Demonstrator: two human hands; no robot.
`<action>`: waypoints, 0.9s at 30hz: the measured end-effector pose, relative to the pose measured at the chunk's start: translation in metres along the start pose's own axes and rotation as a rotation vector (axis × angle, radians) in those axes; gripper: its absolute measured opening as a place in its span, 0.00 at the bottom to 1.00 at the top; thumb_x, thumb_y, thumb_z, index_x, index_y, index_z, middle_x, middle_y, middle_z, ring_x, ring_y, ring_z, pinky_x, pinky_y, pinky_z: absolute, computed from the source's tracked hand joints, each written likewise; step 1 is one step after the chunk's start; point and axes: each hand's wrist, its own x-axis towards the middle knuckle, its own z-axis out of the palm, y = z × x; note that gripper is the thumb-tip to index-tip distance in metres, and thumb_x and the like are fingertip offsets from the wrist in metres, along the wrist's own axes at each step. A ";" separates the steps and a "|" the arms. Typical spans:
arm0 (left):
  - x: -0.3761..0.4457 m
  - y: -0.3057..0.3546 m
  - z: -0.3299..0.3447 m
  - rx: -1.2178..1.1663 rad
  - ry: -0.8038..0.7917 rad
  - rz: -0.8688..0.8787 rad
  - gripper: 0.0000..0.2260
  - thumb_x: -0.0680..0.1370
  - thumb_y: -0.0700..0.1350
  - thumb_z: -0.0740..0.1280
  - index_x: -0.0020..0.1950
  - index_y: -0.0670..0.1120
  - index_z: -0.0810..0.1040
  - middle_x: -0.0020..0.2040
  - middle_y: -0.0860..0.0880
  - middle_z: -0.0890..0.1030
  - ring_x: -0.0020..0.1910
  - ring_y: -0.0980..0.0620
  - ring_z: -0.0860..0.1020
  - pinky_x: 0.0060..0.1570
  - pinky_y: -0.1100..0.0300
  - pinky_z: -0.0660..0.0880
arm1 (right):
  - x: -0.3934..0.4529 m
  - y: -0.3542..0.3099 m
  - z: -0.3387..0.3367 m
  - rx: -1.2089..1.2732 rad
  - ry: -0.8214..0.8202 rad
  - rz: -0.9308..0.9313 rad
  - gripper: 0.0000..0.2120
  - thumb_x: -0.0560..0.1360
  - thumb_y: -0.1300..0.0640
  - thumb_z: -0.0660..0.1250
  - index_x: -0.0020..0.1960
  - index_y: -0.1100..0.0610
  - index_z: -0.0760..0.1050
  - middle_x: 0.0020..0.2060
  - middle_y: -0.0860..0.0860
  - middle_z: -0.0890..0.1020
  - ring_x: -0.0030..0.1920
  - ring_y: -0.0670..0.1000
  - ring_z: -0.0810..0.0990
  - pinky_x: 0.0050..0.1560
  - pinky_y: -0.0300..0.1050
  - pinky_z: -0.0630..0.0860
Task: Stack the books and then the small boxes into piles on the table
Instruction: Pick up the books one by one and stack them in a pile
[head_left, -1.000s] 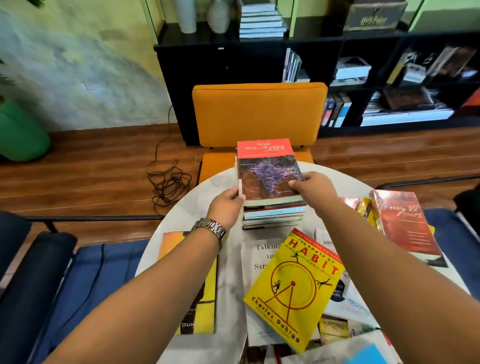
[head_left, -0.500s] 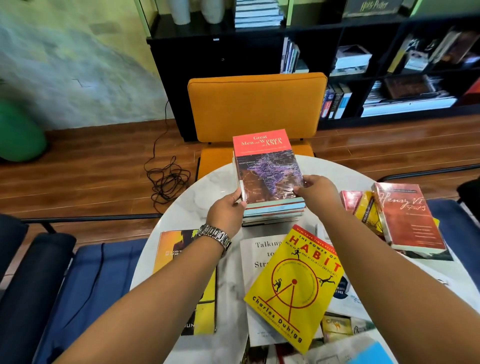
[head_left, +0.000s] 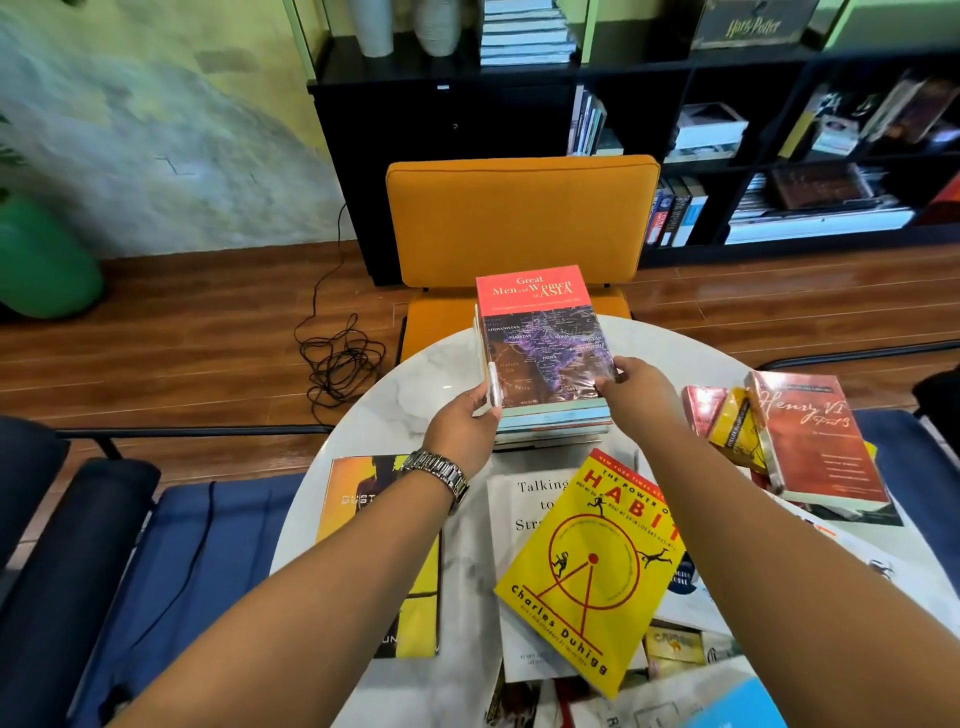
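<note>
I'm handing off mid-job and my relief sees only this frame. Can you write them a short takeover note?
Left hand: grips the near left corner of the Asia book.
Right hand: grips its near right corner. The book tops the pile at the table's far edge.
Done: a pile of several books is started.
Left: loose books still lie flat, including the Habit book over the white book, the orange-yellow book at the left and the Henry VI book at the right. The small boxes beside Henry VI are unstacked.
</note>
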 end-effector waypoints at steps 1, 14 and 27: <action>-0.003 -0.001 -0.001 -0.004 -0.004 -0.006 0.21 0.80 0.47 0.61 0.73 0.49 0.67 0.71 0.52 0.71 0.67 0.51 0.72 0.64 0.61 0.67 | -0.004 0.000 0.001 -0.002 0.014 0.011 0.24 0.78 0.53 0.64 0.73 0.52 0.65 0.65 0.54 0.77 0.57 0.56 0.79 0.52 0.54 0.80; -0.073 -0.109 -0.047 0.419 -0.023 -0.195 0.27 0.76 0.58 0.61 0.73 0.51 0.65 0.75 0.47 0.63 0.74 0.45 0.61 0.72 0.49 0.60 | -0.143 -0.025 0.083 0.022 -0.034 -0.385 0.19 0.75 0.57 0.68 0.65 0.56 0.74 0.62 0.54 0.74 0.66 0.55 0.70 0.67 0.46 0.64; -0.142 -0.164 -0.068 -0.030 0.005 -0.493 0.42 0.72 0.55 0.69 0.78 0.50 0.48 0.74 0.42 0.64 0.70 0.41 0.67 0.67 0.49 0.68 | -0.244 -0.008 0.166 0.262 -0.564 0.259 0.35 0.77 0.52 0.67 0.78 0.49 0.53 0.73 0.52 0.66 0.70 0.56 0.68 0.61 0.47 0.69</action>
